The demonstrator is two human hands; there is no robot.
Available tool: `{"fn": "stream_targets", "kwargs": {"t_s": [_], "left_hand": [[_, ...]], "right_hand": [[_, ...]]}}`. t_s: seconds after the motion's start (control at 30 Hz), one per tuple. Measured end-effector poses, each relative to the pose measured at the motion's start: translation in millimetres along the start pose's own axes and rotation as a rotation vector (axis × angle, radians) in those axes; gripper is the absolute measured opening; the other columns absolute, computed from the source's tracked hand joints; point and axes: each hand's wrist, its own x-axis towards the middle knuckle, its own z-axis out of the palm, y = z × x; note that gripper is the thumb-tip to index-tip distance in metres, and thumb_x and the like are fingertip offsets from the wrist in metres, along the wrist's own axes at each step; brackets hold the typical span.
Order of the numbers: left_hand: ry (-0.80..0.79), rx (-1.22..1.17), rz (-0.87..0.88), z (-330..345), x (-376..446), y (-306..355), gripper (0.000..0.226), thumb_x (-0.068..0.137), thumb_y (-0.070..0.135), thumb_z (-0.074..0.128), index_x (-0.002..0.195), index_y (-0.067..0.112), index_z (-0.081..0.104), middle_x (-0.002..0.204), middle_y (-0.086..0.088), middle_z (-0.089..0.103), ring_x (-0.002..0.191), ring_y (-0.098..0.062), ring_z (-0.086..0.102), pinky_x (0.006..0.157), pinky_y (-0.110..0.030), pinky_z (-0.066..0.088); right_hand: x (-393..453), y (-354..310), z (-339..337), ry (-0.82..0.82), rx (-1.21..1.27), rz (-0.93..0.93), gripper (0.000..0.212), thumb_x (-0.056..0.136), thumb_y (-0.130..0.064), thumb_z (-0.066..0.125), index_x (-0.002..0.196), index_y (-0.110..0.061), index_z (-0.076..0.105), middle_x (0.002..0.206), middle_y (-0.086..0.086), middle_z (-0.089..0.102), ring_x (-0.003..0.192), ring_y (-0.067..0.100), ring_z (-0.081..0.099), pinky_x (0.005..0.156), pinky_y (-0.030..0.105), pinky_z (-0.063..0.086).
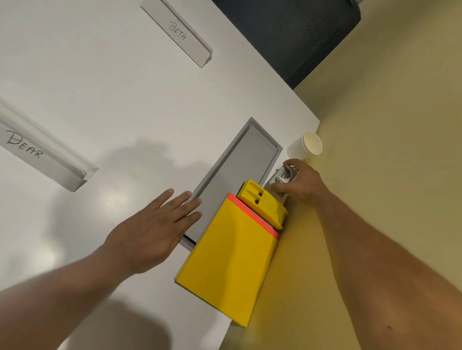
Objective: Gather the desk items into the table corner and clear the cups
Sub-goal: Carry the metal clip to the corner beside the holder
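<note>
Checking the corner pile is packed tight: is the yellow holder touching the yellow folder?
Touching. The head view shows the yellow holder lying across the orange-edged end of the yellow folder, overlapping it with no gap.

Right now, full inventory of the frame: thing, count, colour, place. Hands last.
table: 1, white, fills left of view
name stands: 2, clear with white cards; "BETA" top centre, "BEAR" left
cable hatch: 1, grey, set in table near right edge
folder: 1, yellow with orange strip, at right edge, overlapping the hatch
yellow holder: 1, yellow, on folder's far end
cup: 1, white, table corner
small item: 1, white and grey, between cup and holder; identity unclear
chair: 1, dark, top
floor: yellowish, right
hands: left flat, by the hatch; right holds small item
</note>
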Motion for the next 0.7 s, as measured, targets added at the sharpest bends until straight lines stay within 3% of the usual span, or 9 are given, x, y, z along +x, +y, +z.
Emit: {"fn": "stream_targets", "kwargs": {"t_s": [0.13,0.37,0.47,0.6,0.7], "left_hand": [[-0.005,0.01,-0.003,-1.7,-0.1,0.1,0.054,0.108,0.032,0.029,0.156,0.017,0.048,0.166,-0.007,0.04,0.155,-0.028,0.036,0.125,-0.049,0.019],[-0.022,0.005,0.003,0.3,-2.0,-1.2,0.054,0.109,0.032,0.027,0.158,0.017,0.044,0.169,-0.007,0.034,0.158,-0.028,0.03,0.125,-0.05,0.018],[-0.022,0.008,0.009,-1.5,-1.4,-1.8,0.054,0.108,0.031,0.028,0.158,0.016,0.045,0.168,-0.008,0.036,0.157,-0.028,0.031,0.125,-0.05,0.019],[-0.02,0.008,0.003,-1.8,-1.7,-0.5,0.054,0.108,0.031,0.028,0.156,0.016,0.048,0.167,-0.008,0.038,0.156,-0.028,0.033,0.124,-0.05,0.019],[-0.025,0.004,0.0,-2.4,-1.2,-0.3,0.054,0.108,0.032,0.027,0.156,0.017,0.048,0.167,-0.007,0.038,0.156,-0.028,0.033,0.124,-0.05,0.019]], "right_hand": [[7.5,1.5,4.3,-0.024,-0.056,-0.011,0.078,0.075,-0.028,0.093,0.142,-0.017,0.055,0.137,0.009,0.059,0.113,0.017,0.054,0.094,0.029,0.048],[12.9,-3.6,9.4,-0.06,-0.171,-0.034,0.079,0.07,-0.029,0.096,0.139,-0.02,0.057,0.135,0.009,0.063,0.123,0.026,0.058,0.102,0.04,0.052],[12.5,-8.0,13.6,-0.065,-0.179,-0.032,0.081,0.072,-0.023,0.095,0.141,-0.018,0.053,0.137,0.012,0.061,0.12,0.024,0.057,0.101,0.039,0.052],[13.7,-10.2,16.6,-0.089,-0.206,0.001,0.094,0.073,-0.024,0.095,0.151,-0.016,0.043,0.146,0.014,0.056,0.133,0.032,0.055,0.109,0.043,0.049],[16.3,-9.2,16.8,-0.116,-0.239,0.013,0.086,0.076,-0.025,0.092,0.148,-0.011,0.047,0.142,0.015,0.058,0.131,0.034,0.056,0.108,0.044,0.049]]}}
